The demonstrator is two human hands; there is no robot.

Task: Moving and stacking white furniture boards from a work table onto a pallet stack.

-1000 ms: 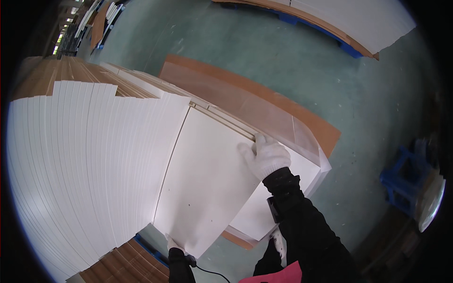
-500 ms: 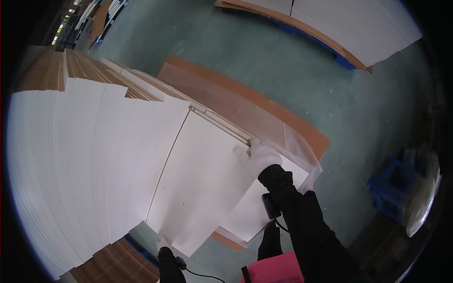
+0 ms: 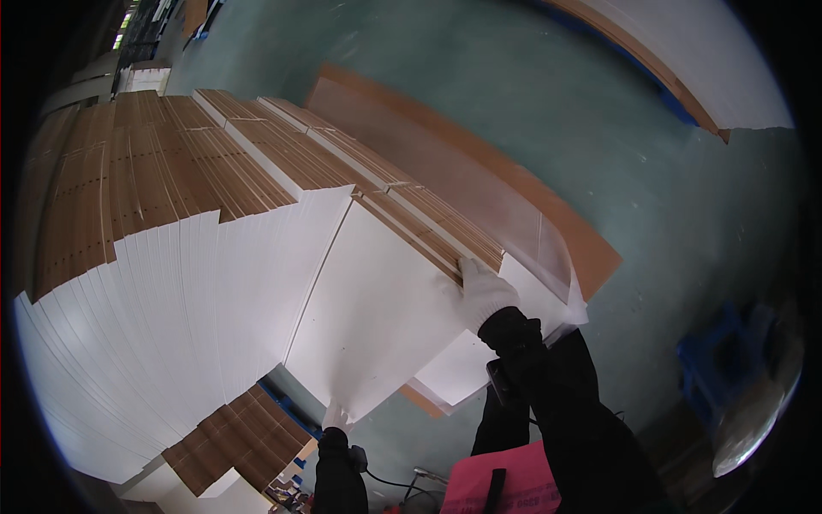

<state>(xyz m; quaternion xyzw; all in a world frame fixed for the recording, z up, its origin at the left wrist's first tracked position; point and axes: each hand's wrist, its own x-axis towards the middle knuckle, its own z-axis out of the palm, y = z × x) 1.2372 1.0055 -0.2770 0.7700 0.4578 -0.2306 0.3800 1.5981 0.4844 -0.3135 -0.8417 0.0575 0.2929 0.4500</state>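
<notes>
Several white panels (image 3: 377, 317) with brown edges lie together in front of me, beside a long row of similar panels (image 3: 231, 274) reaching to the left. My right hand (image 3: 488, 293), in a white glove, is closed round their far right corner, the thumb on the white face and the fingers by the brown edge. At the near edge, my left hand (image 3: 336, 416) grips the same panels, its fingers partly hidden. More white board (image 3: 454, 368) shows under their right side, with a translucent sheet (image 3: 556, 253) along it.
Brown cardboard (image 3: 591, 248) sticks out beyond the translucent sheet over the green floor. Another stack of white boards (image 3: 685, 51) stands far right. A blue plastic stand (image 3: 715, 360) is at right, by a shiny wrapped thing (image 3: 758, 420). Brown boards (image 3: 244, 437) lie lower left.
The view has shifted, showing more brown edges of the panel row. The held panels' brown edges show more, as if tilted up. Both hands keep their places on the panels.
</notes>
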